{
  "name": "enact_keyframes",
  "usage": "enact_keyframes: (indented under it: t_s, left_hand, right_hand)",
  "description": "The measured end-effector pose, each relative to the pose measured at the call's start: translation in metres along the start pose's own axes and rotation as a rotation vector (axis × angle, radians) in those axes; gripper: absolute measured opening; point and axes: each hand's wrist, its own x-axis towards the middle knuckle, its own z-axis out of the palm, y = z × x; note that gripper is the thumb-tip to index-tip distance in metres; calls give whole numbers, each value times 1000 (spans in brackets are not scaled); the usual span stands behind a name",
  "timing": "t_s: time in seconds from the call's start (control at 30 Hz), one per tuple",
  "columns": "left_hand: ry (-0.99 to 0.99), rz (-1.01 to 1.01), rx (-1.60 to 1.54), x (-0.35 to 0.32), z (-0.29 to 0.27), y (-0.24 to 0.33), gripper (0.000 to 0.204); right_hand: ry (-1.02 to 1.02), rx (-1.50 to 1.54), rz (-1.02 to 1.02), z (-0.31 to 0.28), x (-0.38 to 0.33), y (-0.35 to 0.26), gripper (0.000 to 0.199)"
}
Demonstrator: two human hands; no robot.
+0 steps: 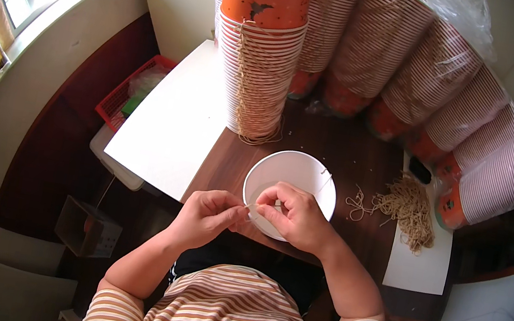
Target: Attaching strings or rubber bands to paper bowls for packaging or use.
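A round paper bucket [293, 167] with a white inside stands mouth-up on the brown table in front of me. At its near-left rim my left hand [211, 218] is closed, thumb and fingertips pinched on a thin pale cord [251, 207]. Over the near part of the mouth, my right hand [295, 217] pinches the cord close to the left fingertips and hides part of the rim. Another short piece of cord [326, 173] shows at the bucket's far-right rim.
Beyond the bucket rises a tall stack of orange paper buckets [261, 79] draped with cords. Several plastic-wrapped bucket stacks [376, 51] curve along the back and right. A heap of beige cords [414, 212] lies at right. A red basket [118, 98] stands beyond the white board [170, 125].
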Motion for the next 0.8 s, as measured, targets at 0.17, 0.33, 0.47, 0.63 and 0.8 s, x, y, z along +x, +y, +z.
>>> enact_keyframes:
  t_s: [0.17,0.33,0.47,0.63,0.8]
  left_hand:
    - [52,-45,-115,2,-4,-4,18]
    - [-3,-60,-109,10,1,-4,21]
    - [-136,-96,114,13,7,3,20]
    - [-203,-98,92,11,16,11,22]
    - [-210,-110,63,11,9,1,23]
  right_hand:
    - [37,-159,-19,-16,-12,-9,14]
    - [-84,-108,-186,-25,-6,-22,11]
    - [-160,-2,-167,-14,11,-16,10]
    - [-145,272,56,-5,20,2,8]
    - [48,114,14,-2,8,8,8]
